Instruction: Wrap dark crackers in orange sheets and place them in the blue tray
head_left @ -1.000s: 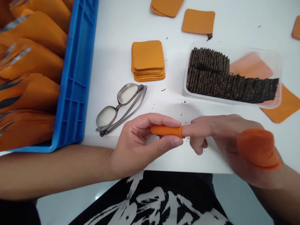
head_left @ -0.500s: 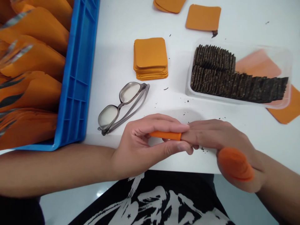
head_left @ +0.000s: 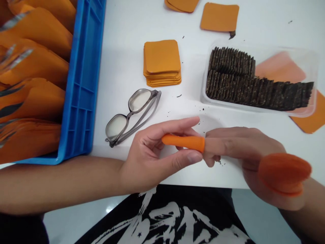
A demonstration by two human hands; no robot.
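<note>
My left hand (head_left: 149,152) is in front of me, its fingers and thumb apart around an orange finger cot (head_left: 184,142). The thumb lies close along the cot's lower side; I cannot tell whether it touches. That cot covers the outstretched index finger of my right hand (head_left: 236,145), whose other fingers are bent beneath. A second, blurred orange finger cot (head_left: 284,173) sticks up toward the camera, apparently on my right thumb. Folded eyeglasses (head_left: 129,115) lie just beyond my left hand.
A blue crate (head_left: 85,74) of orange pouches (head_left: 38,64) stands at left. Beyond the glasses is a stack of orange packets (head_left: 162,57). At right, a clear plastic box (head_left: 205,91) holds rows of thin dark pieces (head_left: 233,84). More orange packets (head_left: 219,17) and dark crumbs lie about.
My left fingers have spread away from the finger cot, and more of it shows. My right thumb with its orange cot has swung to the right.
</note>
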